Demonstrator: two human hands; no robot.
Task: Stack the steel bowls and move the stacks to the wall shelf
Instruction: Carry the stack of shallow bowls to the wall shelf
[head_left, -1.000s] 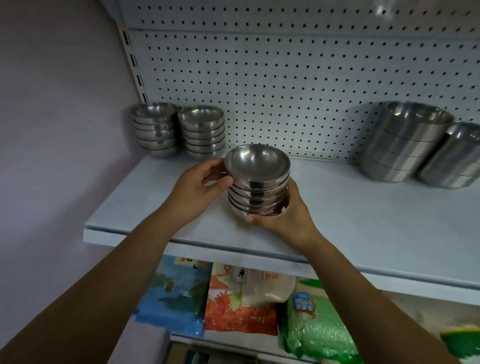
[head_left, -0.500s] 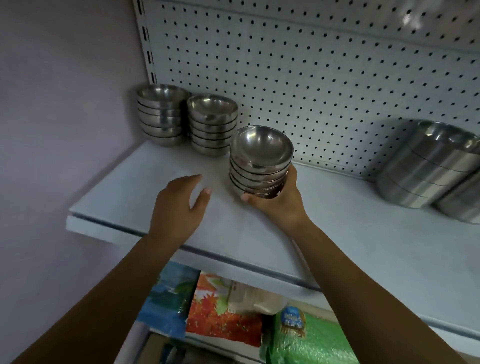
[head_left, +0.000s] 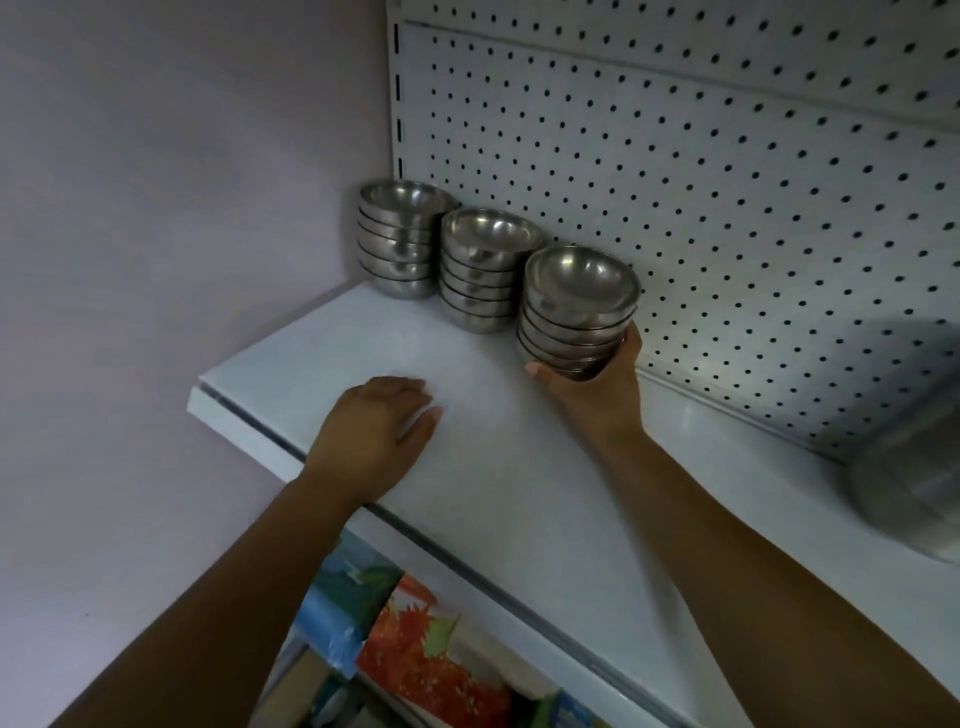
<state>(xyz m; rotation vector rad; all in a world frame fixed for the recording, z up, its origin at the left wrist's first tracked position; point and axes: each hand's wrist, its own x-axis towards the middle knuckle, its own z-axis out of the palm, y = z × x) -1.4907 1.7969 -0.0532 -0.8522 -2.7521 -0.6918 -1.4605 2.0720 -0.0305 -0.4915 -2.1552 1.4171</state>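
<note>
1. change noted: the held stack (head_left: 576, 306) of steel bowls has been carried back toward the pegboard (head_left: 727, 208). it now sits just to the right of the middle stack (head_left: 485, 270), in line with it and the far stack (head_left: 400, 239).
2. grip: the right hand (head_left: 597, 384) clasps the base of the stack, thumb on the near-left side, fingers wrapped round the far side. the hand hides the base, so i cannot tell whether it rests on the shelf (head_left: 467, 493).
3. the left hand (head_left: 374, 431), which steadied the stack a second ago, has let go. it lies palm down on the shelf, left of the grip and nearer the front edge, holding nothing.
4. judgement: placement looks almost complete; only setting down and release remain.
5. against the frame half a second ago: the stack was further forward and apart from the row.
</note>
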